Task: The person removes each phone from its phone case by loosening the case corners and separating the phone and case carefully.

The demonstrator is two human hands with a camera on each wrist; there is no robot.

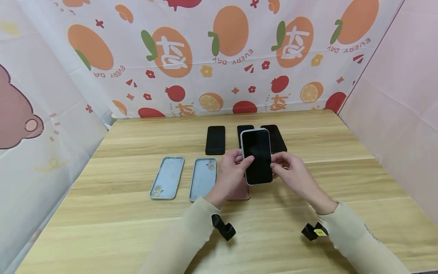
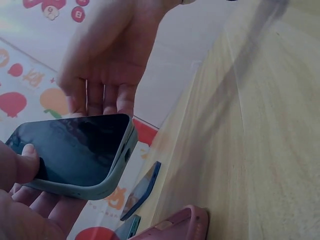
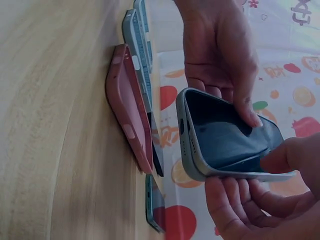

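Note:
A phone [image 1: 258,156] with a dark screen is held up over the table in both hands, in a pale blue-grey phone case [image 3: 192,167]. My left hand [image 1: 230,173] grips its left side, thumb on the screen and fingers underneath. At the opposite long edge, my right hand [image 1: 295,179] pinches the phone and case between thumb and fingers. In the right wrist view, the phone's metal edge shows along the case rim near the right fingers. Below the hands lies a pink phone case [image 1: 241,193], partly hidden by the left hand and the phone.
Two pale blue phone cases [image 1: 167,177] lie hollow side up on the left. Behind them a dark phone [image 1: 215,140] lies flat, with another phone [image 1: 245,129] and a third phone [image 1: 276,139] to its right, both partly covered. A fruit-print curtain [image 1: 205,87] stands behind the wooden table [image 1: 119,228].

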